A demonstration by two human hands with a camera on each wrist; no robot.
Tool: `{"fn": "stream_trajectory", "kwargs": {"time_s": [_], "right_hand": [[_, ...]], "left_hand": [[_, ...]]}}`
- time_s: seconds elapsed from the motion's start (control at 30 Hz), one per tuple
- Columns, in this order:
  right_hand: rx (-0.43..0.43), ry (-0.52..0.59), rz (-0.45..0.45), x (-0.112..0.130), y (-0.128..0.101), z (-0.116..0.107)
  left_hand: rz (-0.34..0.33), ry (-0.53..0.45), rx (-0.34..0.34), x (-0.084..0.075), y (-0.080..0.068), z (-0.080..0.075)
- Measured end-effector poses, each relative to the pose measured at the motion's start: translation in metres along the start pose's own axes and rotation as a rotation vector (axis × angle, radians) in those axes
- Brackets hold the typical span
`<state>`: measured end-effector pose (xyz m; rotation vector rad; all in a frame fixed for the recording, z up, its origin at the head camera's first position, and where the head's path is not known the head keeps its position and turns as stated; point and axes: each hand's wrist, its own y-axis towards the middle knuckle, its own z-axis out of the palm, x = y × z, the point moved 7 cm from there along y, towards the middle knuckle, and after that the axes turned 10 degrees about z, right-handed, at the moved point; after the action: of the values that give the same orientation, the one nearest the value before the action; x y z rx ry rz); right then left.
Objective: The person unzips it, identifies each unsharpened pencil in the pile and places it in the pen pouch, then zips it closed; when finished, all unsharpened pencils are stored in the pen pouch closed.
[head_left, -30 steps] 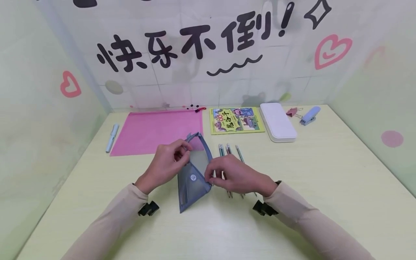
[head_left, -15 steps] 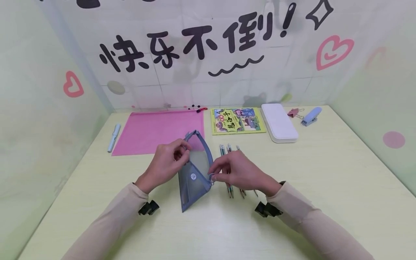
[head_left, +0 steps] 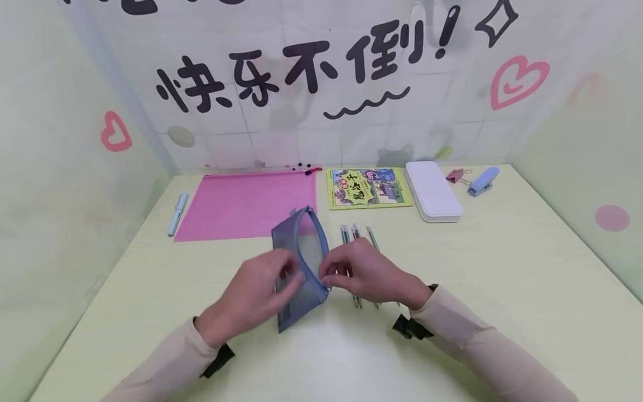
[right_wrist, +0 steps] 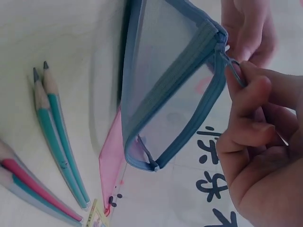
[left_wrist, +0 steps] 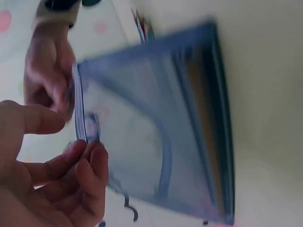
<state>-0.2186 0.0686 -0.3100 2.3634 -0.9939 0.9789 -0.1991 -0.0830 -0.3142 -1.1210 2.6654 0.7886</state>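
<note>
My blue mesh pouch (head_left: 300,262) stands on the worktop (head_left: 452,312), its zipper run open, the pencils (head_left: 358,240) lying just beside it, not yet inside. My left hand (head_left: 261,293) pinches the near rim; my right hand (head_left: 359,273) pinches the zipper pull (right_wrist: 233,66).

I see a blue mesh zip pouch (head_left: 300,262), unzipped, mouth gaping, standing on its long edge mid-table, pencils (head_left: 358,234) lying just right of it
</note>
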Motion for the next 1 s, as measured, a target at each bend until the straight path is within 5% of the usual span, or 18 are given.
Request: {"fn": "stream_trajectory", "kwargs": {"time_s": [0.17,0.3,0.43,1.0], "right_hand": [[-0.054,-0.001,0.008,0.004,0.001,-0.002],[-0.094,0.028,0.033,0.004,0.002,-0.004],[-0.125,0.068,0.035,0.005,0.001,-0.004],[-0.197,0.105,0.058,0.006,0.002,-0.006]], "left_hand": [[0.179,0.301,-0.092,-0.030,-0.009,0.002],[0.277,0.399,-0.199,-0.044,-0.011,0.000],[0.334,0.467,-0.214,-0.052,-0.009,0.004],[0.382,0.486,-0.282,-0.065,-0.012,0.006]]}}
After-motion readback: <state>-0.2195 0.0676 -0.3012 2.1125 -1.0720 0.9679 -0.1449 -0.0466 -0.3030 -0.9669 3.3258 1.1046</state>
